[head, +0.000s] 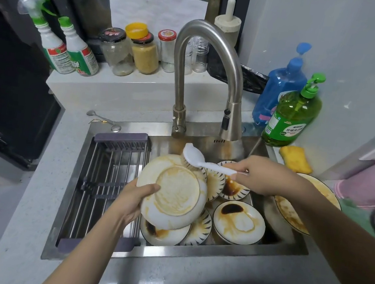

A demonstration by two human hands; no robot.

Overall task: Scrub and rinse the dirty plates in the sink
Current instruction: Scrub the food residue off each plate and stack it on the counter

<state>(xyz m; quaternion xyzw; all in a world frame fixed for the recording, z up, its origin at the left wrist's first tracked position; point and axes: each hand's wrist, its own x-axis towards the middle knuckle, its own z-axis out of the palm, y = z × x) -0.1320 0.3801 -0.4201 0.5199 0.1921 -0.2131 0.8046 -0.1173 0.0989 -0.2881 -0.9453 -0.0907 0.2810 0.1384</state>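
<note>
Left hand (136, 198) is gripping the plate (172, 192) by its near-left rim, thumb curled over the edge, fingers hidden behind. It is tilting the plate underside-up over the sink (173, 251), probably so runoff is dropping into the basin and the foot ring is facing the brush.

Under and right of it, more dirty plates (239, 222) are lying stacked and overlapping in the basin, brown sauce stains showing, not yet scrubbed. One more stained dish (289, 214) is leaning against the sink's right side.

Rack (109, 179) is sitting in the sink's left half, holding nothing, likely waiting for rinsed plates.

Right hand (257, 175) is closing round the brush (203, 162) handle, fingers wrapped tight. Bristles are touching the plate's far rim, so scrubbing is looking underway on the plate's back.

Faucet (214, 80) is arching over the far side, spout above the pile; can't tell whether water is running. Soap bottle (292, 118) and sponge (296, 159) are sitting far right, within reach.
</note>
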